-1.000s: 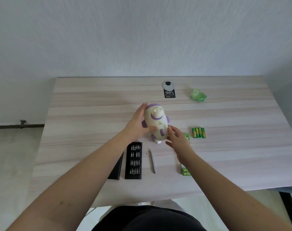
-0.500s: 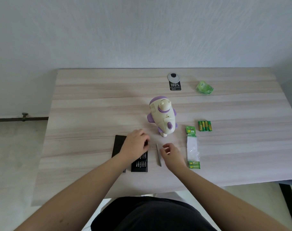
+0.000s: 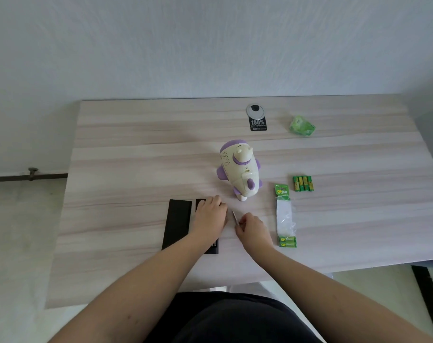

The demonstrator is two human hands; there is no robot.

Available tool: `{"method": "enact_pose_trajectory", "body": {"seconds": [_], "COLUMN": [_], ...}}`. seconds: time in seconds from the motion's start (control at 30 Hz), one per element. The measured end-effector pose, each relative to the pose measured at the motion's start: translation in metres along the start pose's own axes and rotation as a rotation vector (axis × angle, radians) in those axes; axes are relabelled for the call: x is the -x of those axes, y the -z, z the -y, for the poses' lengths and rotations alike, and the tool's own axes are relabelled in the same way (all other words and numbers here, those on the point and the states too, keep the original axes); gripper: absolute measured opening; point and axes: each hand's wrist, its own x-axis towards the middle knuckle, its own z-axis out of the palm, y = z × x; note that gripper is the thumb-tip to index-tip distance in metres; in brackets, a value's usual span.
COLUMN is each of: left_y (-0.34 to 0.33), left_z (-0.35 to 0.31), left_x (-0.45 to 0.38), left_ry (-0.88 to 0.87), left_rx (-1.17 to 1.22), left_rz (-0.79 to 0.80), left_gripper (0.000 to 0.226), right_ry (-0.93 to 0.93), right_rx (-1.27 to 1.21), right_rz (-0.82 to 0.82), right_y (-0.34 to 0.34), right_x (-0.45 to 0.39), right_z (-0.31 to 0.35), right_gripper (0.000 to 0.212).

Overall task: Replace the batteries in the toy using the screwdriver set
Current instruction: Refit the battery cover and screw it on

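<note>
The cream and purple toy (image 3: 239,169) stands upright in the middle of the table, with neither hand on it. Just in front of it, my left hand (image 3: 208,219) lies palm down over the black bit tray (image 3: 211,248) of the screwdriver set and hides most of it. The set's black lid (image 3: 177,223) lies to the left of the tray. My right hand (image 3: 253,229) pinches the thin silver screwdriver (image 3: 234,215), whose tip end points away from me. Several loose green batteries (image 3: 302,183) lie to the right of the toy.
An opened green battery pack (image 3: 284,216) lies right of my right hand. At the back sit a crumpled green wrapper (image 3: 302,126), a black tag (image 3: 258,124) and a round cable grommet (image 3: 255,110). The wooden table (image 3: 126,169) meets a white wall.
Both hands left the toy, which now stands alone. My left hand came down onto the bit tray and my right hand took hold of the screwdriver.
</note>
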Motion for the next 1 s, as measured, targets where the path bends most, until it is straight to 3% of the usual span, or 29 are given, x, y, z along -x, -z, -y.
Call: {"method": "enact_pose_trajectory", "body": {"seconds": [0.33,0.47,0.73,1.0], "left_y": [-0.002,0.000,0.064,0.144], "left_z": [-0.005,-0.003,-0.001,-0.019], "left_x": [-0.006,-0.006,0.010,0.016], "left_ry": [-0.009,-0.022,0.220,0.353], "left_rx": [-0.030,0.051,0.764,1.449], "left_rz": [-0.026,0.009,-0.109,-0.316], "left_gripper": [0.006,0.013,0.003,0.012], "right_ry": [-0.003,0.022,0.166,0.316], "right_rx": [-0.023,-0.062,-0.296,-0.538], "right_rz": [0.031,0.035,0.000,-0.071], "right_y": [0.005,0.012,0.049,0.114], "right_x": [0.000,0.004,0.028,0.062], "right_z": [-0.004,-0.005,0.010,0.055], "right_gripper": [0.019,0.017,0.003,0.017]}}
